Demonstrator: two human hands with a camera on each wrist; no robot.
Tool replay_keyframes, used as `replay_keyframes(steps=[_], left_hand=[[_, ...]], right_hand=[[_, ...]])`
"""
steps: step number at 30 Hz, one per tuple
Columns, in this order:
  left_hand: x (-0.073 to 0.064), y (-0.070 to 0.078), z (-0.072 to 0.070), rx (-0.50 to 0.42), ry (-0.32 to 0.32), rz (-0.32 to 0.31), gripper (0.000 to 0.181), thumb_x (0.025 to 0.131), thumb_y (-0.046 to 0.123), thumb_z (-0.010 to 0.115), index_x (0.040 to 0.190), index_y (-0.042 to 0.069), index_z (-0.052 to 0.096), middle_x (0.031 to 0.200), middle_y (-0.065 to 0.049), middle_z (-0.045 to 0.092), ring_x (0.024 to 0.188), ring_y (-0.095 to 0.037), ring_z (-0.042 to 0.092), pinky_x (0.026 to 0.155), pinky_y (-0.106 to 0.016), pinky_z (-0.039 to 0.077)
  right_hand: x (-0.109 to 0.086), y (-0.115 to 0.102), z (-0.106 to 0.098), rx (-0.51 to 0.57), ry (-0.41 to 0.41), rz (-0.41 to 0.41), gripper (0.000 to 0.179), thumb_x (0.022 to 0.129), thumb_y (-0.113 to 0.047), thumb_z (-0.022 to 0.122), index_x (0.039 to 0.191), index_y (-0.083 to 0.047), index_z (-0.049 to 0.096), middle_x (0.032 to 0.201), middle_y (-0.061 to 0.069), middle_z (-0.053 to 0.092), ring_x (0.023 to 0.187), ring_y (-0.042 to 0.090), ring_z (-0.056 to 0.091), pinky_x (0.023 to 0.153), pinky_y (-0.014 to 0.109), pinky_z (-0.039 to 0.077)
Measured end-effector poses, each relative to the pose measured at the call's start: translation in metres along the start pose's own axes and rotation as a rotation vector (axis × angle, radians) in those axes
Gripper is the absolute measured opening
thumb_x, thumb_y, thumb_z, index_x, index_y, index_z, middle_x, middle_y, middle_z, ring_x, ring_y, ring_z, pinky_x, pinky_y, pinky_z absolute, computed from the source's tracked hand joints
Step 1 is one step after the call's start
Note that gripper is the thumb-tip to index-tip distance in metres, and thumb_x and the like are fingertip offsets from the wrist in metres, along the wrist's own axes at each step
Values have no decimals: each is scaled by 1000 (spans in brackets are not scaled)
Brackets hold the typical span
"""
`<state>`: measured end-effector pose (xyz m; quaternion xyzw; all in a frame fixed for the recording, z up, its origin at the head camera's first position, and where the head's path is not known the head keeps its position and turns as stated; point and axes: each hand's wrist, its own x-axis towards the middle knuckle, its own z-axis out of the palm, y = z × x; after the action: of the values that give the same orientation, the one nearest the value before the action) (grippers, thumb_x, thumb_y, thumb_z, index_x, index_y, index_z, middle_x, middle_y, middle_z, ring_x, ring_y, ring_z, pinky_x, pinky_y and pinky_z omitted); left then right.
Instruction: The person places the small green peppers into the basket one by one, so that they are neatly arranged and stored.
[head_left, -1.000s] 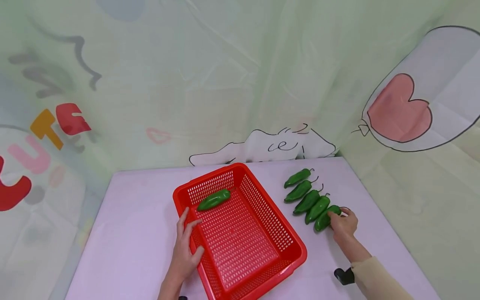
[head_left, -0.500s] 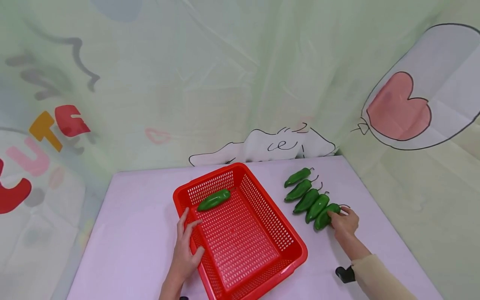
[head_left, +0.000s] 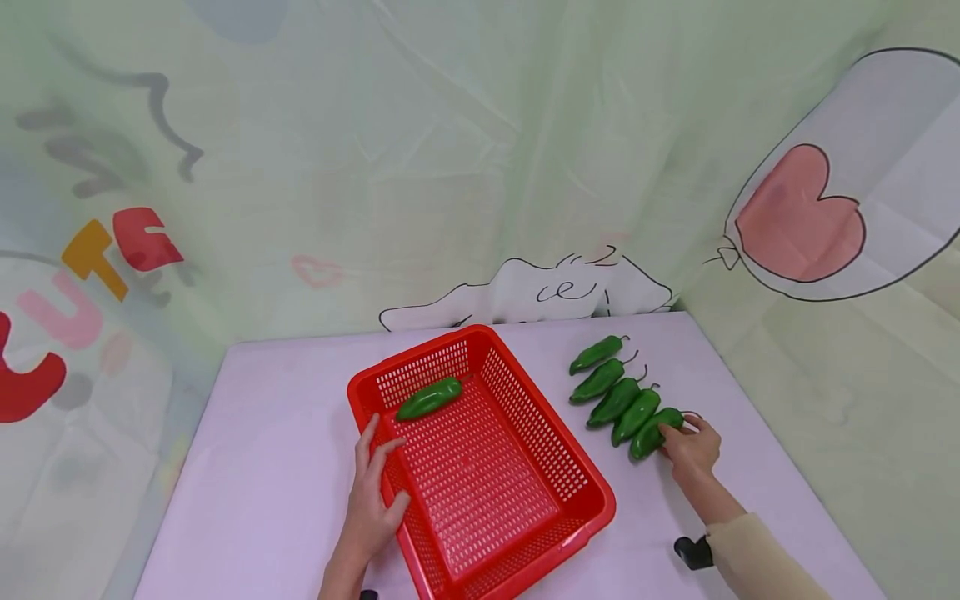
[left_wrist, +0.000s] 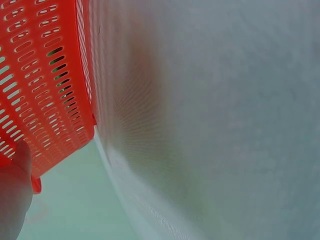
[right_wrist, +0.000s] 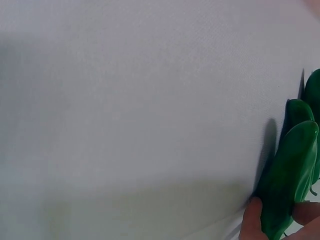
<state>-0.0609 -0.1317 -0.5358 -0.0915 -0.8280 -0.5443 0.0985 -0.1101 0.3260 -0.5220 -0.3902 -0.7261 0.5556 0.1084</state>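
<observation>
A red plastic basket [head_left: 480, 483] with perforated walls lies at a slant, and one green pepper [head_left: 429, 399] rests inside its far left end. My left hand [head_left: 372, 492] holds the basket's left rim, fingers spread and bent over it. In the left wrist view a fingertip touches the outer wall. At the right, my right hand [head_left: 692, 446] pinches the nearest green pepper [head_left: 655, 433] by its stem end, between thumb and fingers. That pepper lies beside several others in a slanting row; the right wrist view shows it close to its neighbour [right_wrist: 299, 111].
The other green peppers [head_left: 615, 402] stretch back from the held one, right of the basket. A pale cloth covers the table [head_left: 277, 467]. Printed curtains [head_left: 337, 167] hang behind and at both sides. A small black object [head_left: 693, 552] is by the right sleeve.
My right hand and the pepper it pinches have shifted very slightly up and to the right. The left hand and basket have stayed in place.
</observation>
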Motion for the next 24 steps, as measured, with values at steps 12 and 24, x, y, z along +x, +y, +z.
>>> replay_keyframes(steps=[12, 24], left_hand=[[1, 0, 0, 2, 1, 5, 69, 66, 11, 68, 130, 29, 51, 162, 5, 14, 141, -34, 29, 91, -49, 53], [0, 0, 1, -8, 2, 3, 69, 66, 12, 69, 131, 30, 51, 162, 7, 14, 141, -34, 29, 91, -49, 54]], right_hand=[[-2, -1, 4, -233, -49, -134, 63, 87, -3, 58, 144, 10, 35, 135, 37, 41, 120, 44, 44, 53, 7, 36], [-4, -5, -1, -177, -101, -114, 63, 85, 0, 60, 143, 10, 36, 135, 38, 40, 103, 40, 53, 54, 22, 55]])
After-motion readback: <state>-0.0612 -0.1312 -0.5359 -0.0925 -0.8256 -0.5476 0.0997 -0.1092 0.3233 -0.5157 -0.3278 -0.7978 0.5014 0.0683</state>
